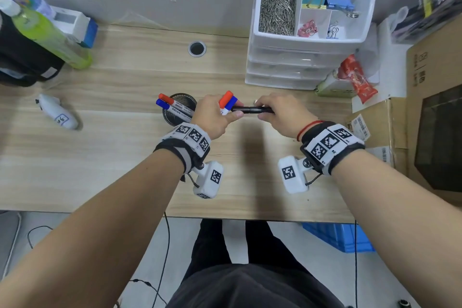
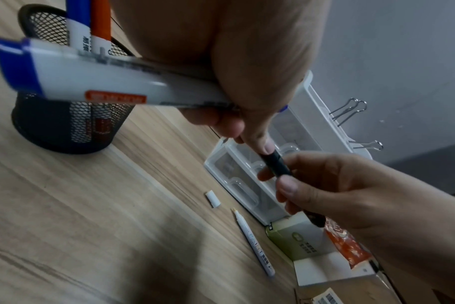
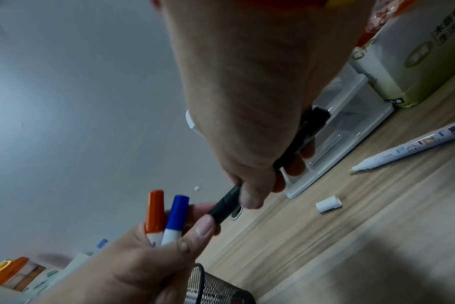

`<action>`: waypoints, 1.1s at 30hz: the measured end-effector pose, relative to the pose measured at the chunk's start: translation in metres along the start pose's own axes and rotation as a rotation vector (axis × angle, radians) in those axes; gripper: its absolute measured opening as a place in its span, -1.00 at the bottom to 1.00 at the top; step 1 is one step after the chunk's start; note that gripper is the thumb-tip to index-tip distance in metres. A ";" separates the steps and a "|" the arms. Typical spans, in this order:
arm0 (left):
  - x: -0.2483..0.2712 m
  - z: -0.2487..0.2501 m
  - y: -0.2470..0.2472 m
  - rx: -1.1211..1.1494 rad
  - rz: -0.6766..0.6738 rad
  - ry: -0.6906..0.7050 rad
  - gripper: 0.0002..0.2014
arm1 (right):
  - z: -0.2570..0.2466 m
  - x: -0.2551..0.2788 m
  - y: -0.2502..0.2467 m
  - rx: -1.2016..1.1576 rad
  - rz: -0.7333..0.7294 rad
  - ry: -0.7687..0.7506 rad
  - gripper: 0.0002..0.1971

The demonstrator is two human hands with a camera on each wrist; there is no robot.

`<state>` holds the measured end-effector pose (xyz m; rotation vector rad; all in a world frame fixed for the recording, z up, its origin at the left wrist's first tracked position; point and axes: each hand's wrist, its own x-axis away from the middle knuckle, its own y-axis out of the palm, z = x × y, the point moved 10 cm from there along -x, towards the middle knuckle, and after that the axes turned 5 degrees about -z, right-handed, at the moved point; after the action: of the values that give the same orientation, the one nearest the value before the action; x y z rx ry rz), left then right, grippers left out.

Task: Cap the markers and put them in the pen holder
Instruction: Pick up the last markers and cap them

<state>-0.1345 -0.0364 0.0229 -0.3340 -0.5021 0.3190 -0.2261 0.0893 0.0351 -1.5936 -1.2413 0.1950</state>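
My left hand (image 1: 233, 112) holds a red-capped marker (image 1: 225, 99) and a blue-capped marker (image 1: 231, 102) against the palm. Its thumb and forefinger pinch the left end of a black marker (image 1: 252, 109). My right hand (image 1: 268, 110) grips that marker's barrel, level above the desk. The black mesh pen holder (image 1: 175, 117) stands just left of my left hand with a red and a blue marker (image 1: 172, 105) in it. An uncapped white paint marker (image 2: 255, 240) and its white cap (image 2: 212, 199) lie on the desk below my hands; both are hidden in the head view.
A white drawer organizer (image 1: 295, 67) with clips stands behind my right hand, with a green box (image 1: 332, 89) and a red snack packet (image 1: 357, 80) beside it. A cardboard box (image 1: 435, 107) fills the right. A green bottle (image 1: 50, 35) and a white gadget (image 1: 57, 114) sit at the left.
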 end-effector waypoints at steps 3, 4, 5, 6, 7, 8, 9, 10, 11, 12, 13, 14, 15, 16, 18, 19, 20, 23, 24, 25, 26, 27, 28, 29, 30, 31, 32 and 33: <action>0.002 0.008 0.004 0.030 -0.021 0.020 -0.83 | -0.009 0.001 0.013 -0.027 -0.090 0.034 -0.52; 0.003 0.010 0.006 0.042 -0.025 0.021 -0.83 | -0.007 0.003 0.016 -0.066 -0.112 0.093 -0.41; 0.004 0.011 0.006 0.054 -0.025 0.014 -0.82 | -0.004 0.004 0.018 -0.117 -0.127 0.150 -0.35; 0.004 0.012 0.007 0.070 -0.025 0.005 -0.79 | -0.001 0.005 0.021 -0.173 -0.138 0.206 -0.32; 0.004 0.013 0.007 0.082 -0.033 -0.001 -0.77 | 0.002 0.007 0.022 -0.224 -0.136 0.253 -0.31; 0.004 0.012 0.009 0.092 -0.048 -0.004 -0.74 | 0.004 0.008 0.022 -0.268 -0.127 0.292 -0.31; 0.004 0.013 0.010 0.095 -0.065 -0.005 -0.72 | 0.008 0.009 0.022 -0.303 -0.105 0.322 -0.30; 0.003 0.010 0.011 0.107 -0.075 -0.009 -0.71 | 0.011 0.010 0.019 -0.321 -0.062 0.344 -0.31; 0.003 0.006 0.011 0.132 -0.072 -0.021 -0.70 | 0.014 0.011 0.015 -0.328 -0.005 0.365 -0.32; 0.002 0.001 0.009 0.174 -0.052 -0.041 -0.68 | 0.018 0.013 0.011 -0.334 0.049 0.387 -0.34; 0.002 -0.006 0.008 0.218 -0.021 -0.073 -0.67 | 0.021 0.014 0.008 -0.343 0.089 0.407 -0.37; 0.001 -0.012 0.009 0.255 0.002 -0.101 -0.65 | 0.026 0.014 0.008 -0.359 0.110 0.426 -0.39; 0.001 -0.016 0.012 0.277 0.007 -0.120 -0.64 | 0.032 0.014 0.009 -0.387 0.117 0.448 -0.40; 0.001 -0.017 0.017 0.287 -0.004 -0.128 -0.63 | 0.037 0.013 0.011 -0.427 0.121 0.463 -0.39; 0.000 -0.015 0.031 0.311 -0.040 -0.144 -0.62 | 0.045 0.011 0.015 -0.560 0.134 0.455 -0.38; -0.002 -0.014 0.037 0.332 -0.047 -0.152 -0.62 | 0.046 0.008 0.019 -0.651 0.133 0.429 -0.37; -0.004 -0.013 0.042 0.350 -0.046 -0.158 -0.63 | 0.044 0.005 0.025 -0.757 0.110 0.398 -0.34; -0.011 -0.014 0.054 0.375 -0.003 -0.204 -0.74 | 0.029 -0.004 0.045 -0.989 -0.051 0.299 -0.23; -0.015 -0.017 0.057 0.379 0.018 -0.223 -0.73 | 0.026 -0.007 0.050 -1.049 -0.086 0.295 -0.20; -0.018 -0.018 0.059 0.381 0.042 -0.244 -0.69 | 0.025 -0.009 0.056 -1.112 -0.117 0.302 -0.20; -0.020 -0.022 0.059 0.371 0.065 -0.271 -0.64 | 0.024 -0.011 0.061 -1.174 -0.151 0.302 -0.16; -0.023 -0.026 0.060 0.356 0.086 -0.303 -0.61 | 0.028 -0.014 0.068 -1.208 -0.191 0.310 -0.03; -0.026 -0.032 0.060 0.339 0.100 -0.343 -0.59 | 0.032 -0.015 0.072 -1.202 -0.237 0.322 0.06; -0.030 -0.038 0.060 0.329 0.116 -0.377 -0.59 | 0.042 -0.016 0.071 -1.133 -0.233 0.342 0.02; -0.035 -0.044 0.059 0.314 0.133 -0.402 -0.61 | 0.059 -0.016 0.066 -1.004 -0.175 0.376 -0.12; -0.040 -0.049 0.058 0.293 0.142 -0.422 -0.64 | 0.082 -0.017 0.058 -0.828 -0.081 0.419 -0.30; -0.045 -0.054 0.059 0.269 0.133 -0.448 -0.67 | 0.107 -0.018 0.050 -0.650 0.018 0.463 -0.47; -0.050 -0.059 0.059 0.248 0.120 -0.463 -0.71 | 0.128 -0.016 0.043 -0.505 0.096 0.511 -0.59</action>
<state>-0.1587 -0.0155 -0.0690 -0.0450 -0.8888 0.5751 -0.2916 0.1600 -0.0610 -1.9708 -0.8459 -0.4782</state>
